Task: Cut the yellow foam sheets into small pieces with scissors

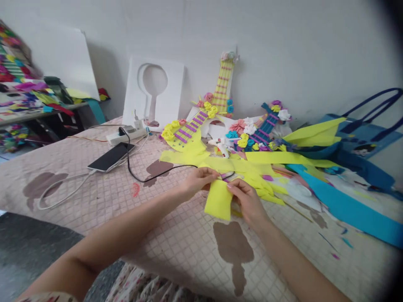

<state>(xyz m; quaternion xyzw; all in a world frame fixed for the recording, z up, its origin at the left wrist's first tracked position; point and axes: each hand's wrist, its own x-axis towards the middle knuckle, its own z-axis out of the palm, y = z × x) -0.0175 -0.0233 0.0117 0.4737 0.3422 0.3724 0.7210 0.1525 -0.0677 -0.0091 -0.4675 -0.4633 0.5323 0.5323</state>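
Pinching mostly unshaped yellow paper between fingers of left hand and right hand, with rosettes already formed toward counter's back edge.

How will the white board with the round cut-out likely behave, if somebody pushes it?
The white board is probably stiff, since it stands without visible bending. It may slide or tip, as it seems merely propped against the wall.

Yellow paper partly hides right hand

Some of the left hand's lower fingers are also obscured. A black cable passes behind the hands. The right edge cuts off a blue strip and bag; the left edge, a blurred, colourful pile.
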